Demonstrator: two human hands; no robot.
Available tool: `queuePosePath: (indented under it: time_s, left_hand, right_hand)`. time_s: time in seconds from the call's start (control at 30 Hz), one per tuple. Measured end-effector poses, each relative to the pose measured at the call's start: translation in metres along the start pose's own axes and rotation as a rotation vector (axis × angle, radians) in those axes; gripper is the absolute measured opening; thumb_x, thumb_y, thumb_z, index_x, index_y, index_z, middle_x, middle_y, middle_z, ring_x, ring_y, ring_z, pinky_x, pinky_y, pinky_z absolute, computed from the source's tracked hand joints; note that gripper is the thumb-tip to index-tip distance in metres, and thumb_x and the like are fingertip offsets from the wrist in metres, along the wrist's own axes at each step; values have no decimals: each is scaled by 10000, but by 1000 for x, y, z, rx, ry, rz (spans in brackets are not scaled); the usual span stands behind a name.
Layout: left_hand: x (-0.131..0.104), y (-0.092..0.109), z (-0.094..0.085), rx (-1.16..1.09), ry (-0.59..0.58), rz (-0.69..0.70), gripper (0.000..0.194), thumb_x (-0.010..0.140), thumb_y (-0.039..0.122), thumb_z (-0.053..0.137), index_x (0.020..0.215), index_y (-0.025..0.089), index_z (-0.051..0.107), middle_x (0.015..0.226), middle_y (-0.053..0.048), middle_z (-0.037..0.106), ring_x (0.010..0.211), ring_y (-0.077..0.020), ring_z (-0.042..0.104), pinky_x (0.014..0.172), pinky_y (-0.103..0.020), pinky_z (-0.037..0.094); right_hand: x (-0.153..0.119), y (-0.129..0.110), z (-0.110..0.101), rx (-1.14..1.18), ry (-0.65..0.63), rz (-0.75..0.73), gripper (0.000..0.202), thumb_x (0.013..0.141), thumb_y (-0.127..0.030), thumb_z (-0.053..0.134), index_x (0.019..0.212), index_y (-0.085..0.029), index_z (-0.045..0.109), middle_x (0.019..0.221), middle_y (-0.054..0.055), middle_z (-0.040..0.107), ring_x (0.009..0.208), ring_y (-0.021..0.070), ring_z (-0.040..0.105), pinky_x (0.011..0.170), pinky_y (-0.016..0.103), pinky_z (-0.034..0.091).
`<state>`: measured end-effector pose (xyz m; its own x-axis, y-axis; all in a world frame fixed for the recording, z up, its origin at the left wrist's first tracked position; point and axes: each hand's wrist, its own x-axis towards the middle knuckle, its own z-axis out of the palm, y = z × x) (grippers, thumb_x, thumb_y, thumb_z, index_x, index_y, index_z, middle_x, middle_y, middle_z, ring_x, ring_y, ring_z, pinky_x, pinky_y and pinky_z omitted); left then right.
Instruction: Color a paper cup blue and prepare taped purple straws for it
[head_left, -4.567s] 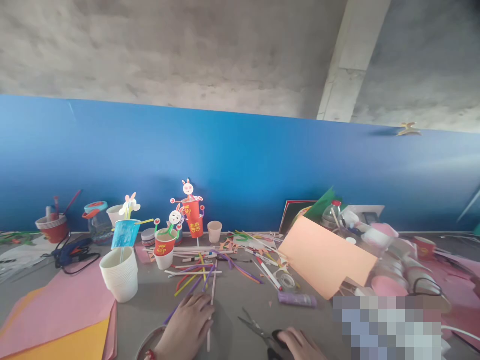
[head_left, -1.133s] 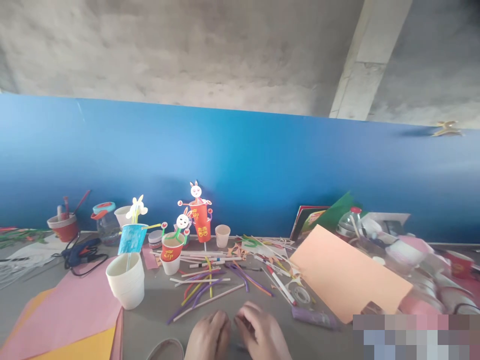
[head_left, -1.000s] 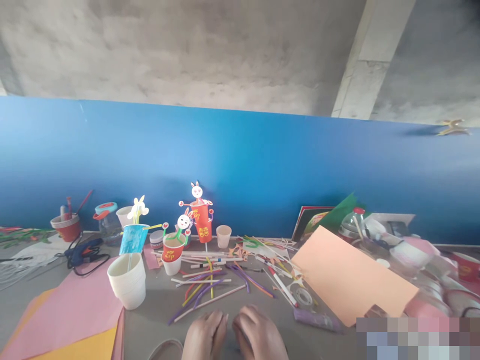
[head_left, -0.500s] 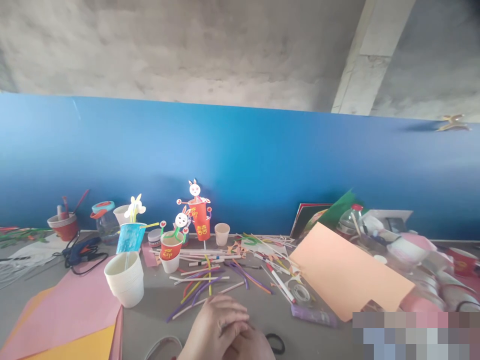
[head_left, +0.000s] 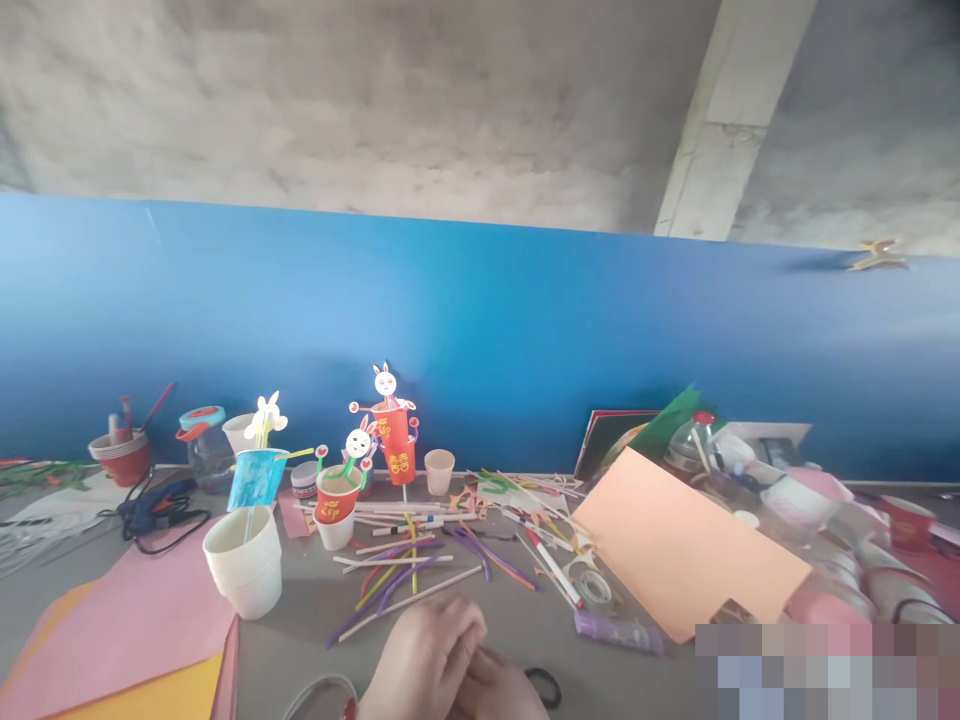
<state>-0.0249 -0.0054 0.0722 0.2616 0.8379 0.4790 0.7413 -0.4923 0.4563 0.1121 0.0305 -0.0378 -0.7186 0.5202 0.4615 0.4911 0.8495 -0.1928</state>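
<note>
My left hand lies with curled fingers over my right hand at the bottom middle, above the grey table. Most of my right hand's fingers are hidden under it. No tool or material shows between the two. Just beyond them lie loose straws in purple, yellow, white and red. Right of my right hand is a black ring-shaped band. A purple glue tube and a roll of clear tape lie further right.
Rabbit-faced cup figures stand near the blue partition. Stacked white cups hold a blue cup figure. Pink paper lies left, an orange sheet right. A bottle and cluttered cups are at far right.
The fingers of my left hand have curled in more, and the hands stay together. The whole view has shifted slightly.
</note>
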Motion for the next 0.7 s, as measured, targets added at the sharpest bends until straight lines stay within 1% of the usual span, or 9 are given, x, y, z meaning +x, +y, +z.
queuePosePath:
  time_s: [0.1,0.17,0.23,0.27,0.4,0.47,0.53,0.63,0.7]
  left_hand:
    - [-8,-18,0,56,132,-150,345,1008,267,289,730,237,492,599,28,583,512,-137,544,521,-220,411]
    - [-16,-32,-4,114,135,-203,390,1016,334,301,672,242,460,550,42,548,484,-134,521,486,-216,386]
    - [-23,-45,-12,157,139,-241,422,1012,383,313,639,244,453,519,49,536,459,-135,514,463,-215,375]
    - [-26,-51,-17,161,137,-259,422,1005,409,333,641,244,468,531,45,560,475,-140,540,474,-213,396]
    - [-37,-68,-38,125,166,-330,348,989,404,359,776,251,588,700,7,723,622,-171,683,591,-230,517]
    - [-42,-77,-45,123,151,-346,312,980,377,370,886,258,643,836,-8,784,733,-180,736,670,-237,559]
    - [-47,-87,-49,145,146,-353,310,970,343,369,1044,266,660,986,-21,800,855,-185,757,744,-239,579]
    - [-53,-101,-52,190,147,-396,372,959,277,344,1195,263,630,979,-29,805,860,-198,768,729,-256,593]
    - [-55,-104,-55,238,126,-415,374,936,245,371,1198,251,639,1028,-51,796,923,-221,760,774,-287,590]
  right_hand:
    - [-2,8,-6,-40,45,-144,208,875,-285,660,680,-250,598,695,-62,719,646,134,612,553,222,402]
    - [-5,13,-14,-65,70,-179,265,877,-286,676,644,-230,563,656,-57,688,642,134,590,558,234,387]
    - [-9,16,-26,-78,88,-161,274,880,-268,671,636,-223,555,639,-40,663,648,145,582,553,241,378]
    - [-10,18,-33,-76,91,-142,261,881,-241,660,641,-224,557,637,-35,655,652,146,582,556,237,381]
    - [-17,21,-62,-47,77,-16,171,841,-77,613,751,-222,607,750,-16,683,715,150,612,628,220,433]
    - [-21,23,-69,-17,41,75,179,810,-44,634,832,-221,646,826,-7,706,787,163,642,692,219,464]
    - [-25,26,-69,13,-29,157,224,778,-51,687,922,-222,677,927,9,726,875,183,661,762,224,486]
    - [-32,33,-61,24,-177,192,320,729,-115,776,1010,-242,694,1047,16,726,970,214,660,831,243,500]
    - [-38,37,-56,15,-251,197,308,727,-133,779,996,-264,706,1053,4,723,975,215,658,834,243,503]
